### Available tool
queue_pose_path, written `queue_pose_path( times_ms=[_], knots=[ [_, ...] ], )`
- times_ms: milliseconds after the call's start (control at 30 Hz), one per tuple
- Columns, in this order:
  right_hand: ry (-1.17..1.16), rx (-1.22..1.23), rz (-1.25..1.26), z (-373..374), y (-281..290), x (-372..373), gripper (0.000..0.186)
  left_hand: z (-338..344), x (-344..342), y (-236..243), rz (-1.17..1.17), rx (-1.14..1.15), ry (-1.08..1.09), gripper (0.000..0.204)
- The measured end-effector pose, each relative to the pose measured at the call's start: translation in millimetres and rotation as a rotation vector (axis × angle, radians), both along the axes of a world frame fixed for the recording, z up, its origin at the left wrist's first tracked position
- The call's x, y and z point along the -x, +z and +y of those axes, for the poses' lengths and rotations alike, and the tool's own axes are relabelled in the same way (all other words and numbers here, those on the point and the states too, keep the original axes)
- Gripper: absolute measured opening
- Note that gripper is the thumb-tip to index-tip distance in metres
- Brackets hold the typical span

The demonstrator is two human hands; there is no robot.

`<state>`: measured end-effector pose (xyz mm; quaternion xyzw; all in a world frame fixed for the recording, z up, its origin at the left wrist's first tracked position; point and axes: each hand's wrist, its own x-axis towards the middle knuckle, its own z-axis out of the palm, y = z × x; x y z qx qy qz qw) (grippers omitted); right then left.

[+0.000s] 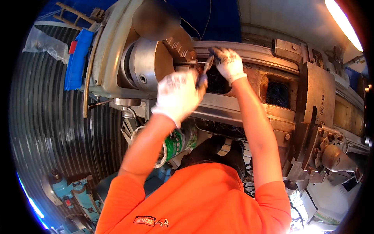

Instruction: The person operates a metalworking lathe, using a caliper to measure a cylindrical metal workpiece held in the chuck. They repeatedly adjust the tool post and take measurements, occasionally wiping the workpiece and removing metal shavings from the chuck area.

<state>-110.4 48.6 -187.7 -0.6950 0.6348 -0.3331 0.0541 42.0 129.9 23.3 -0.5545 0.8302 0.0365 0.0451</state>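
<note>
Upper body: 1 orange short-sleeved shirt (210, 195), creased. Front bears 1 red rectangular patch (145, 221) with dark border and light lettering, plus 1 small figure print (162, 222) alongside. Left hand (180, 93) and right hand (229, 65): 2 white gloves (171, 102), dark at the fingers, dark print on the backs; left blurred. Lower body: dark trousers (201, 154). Footwear detail indistinct.

Lathe chuck (146, 58) walls off left side, stepped jaws jutting right. Carriage (317, 91) blocks far right. Passage: over rectangular bed opening (277, 94), between right hand (229, 65), forearm (255, 121) and carriage. Left hand (178, 93) crowds chuck's near side; right forearm crosses front bedway (218, 108).
</note>
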Motion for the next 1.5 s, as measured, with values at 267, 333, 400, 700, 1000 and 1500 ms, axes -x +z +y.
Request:
queue_pose_path(
  times_ms=[267, 333, 400, 700, 1000, 1500],
  knots=[
    [0.133, -0.162, -0.004, 12, -1, 2, 0.036, -1, -4, -33, 0.462, 0.173, 0.137, 0.030],
    [0.164, -0.259, -0.240, 40, 1, -9, 0.036, -39, 12, -22, 0.353, 0.176, 0.152, 0.039],
    [0.147, -0.353, -0.411, 68, 6, -18, 0.037, -77, 35, -9, 0.250, 0.090, 0.158, 0.044],
    [0.318, -0.651, -1.498, 112, 58, -54, 0.037, -130, 68, -19, -0.118, 0.012, 0.053, 0.043],
    [-0.131, 0.127, -0.483, 39, 49, -1, 0.045, 32, -40, -79, 0.491, -0.257, 0.311, 0.029],
    [0.140, 0.069, -0.248, 10, -15, -13, 0.041, 11, -11, -75, 0.899, 0.088, 0.171, 0.032]
  ],
)
